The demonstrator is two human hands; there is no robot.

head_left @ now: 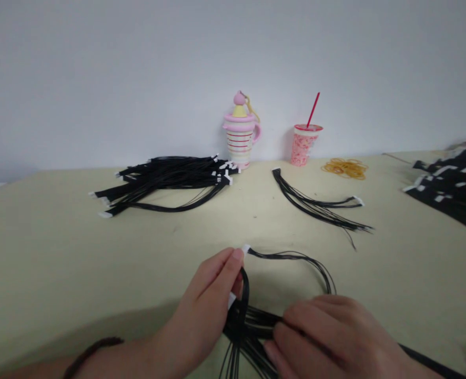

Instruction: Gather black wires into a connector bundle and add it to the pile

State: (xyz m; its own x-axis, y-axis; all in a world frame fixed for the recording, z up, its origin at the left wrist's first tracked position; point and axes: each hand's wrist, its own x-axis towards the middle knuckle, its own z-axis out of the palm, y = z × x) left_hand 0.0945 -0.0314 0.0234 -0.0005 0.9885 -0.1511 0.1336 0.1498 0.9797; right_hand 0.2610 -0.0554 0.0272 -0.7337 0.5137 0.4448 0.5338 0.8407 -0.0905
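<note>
My left hand [213, 295] pinches a white connector [246, 249] at the end of a thin black wire bundle, its thumb and forefinger pressed together. From that connector the loose wires [292, 256] arc to the right and pass behind my right hand. A second white connector [232, 300] shows beside the left palm. My right hand [323, 337] is closed around the black wire harness [256, 321] near the front edge of the view. Its fingertips are partly hidden, and wires fan out below both hands.
A pile of black wire harnesses [165, 181] lies at back left. One separate harness [315, 205] rests right of centre, near yellow rubber bands [345, 168]. A striped cup [240, 137] and a pink cup with straw [304, 145] stand by the wall. More harnesses [457, 184] lie at right.
</note>
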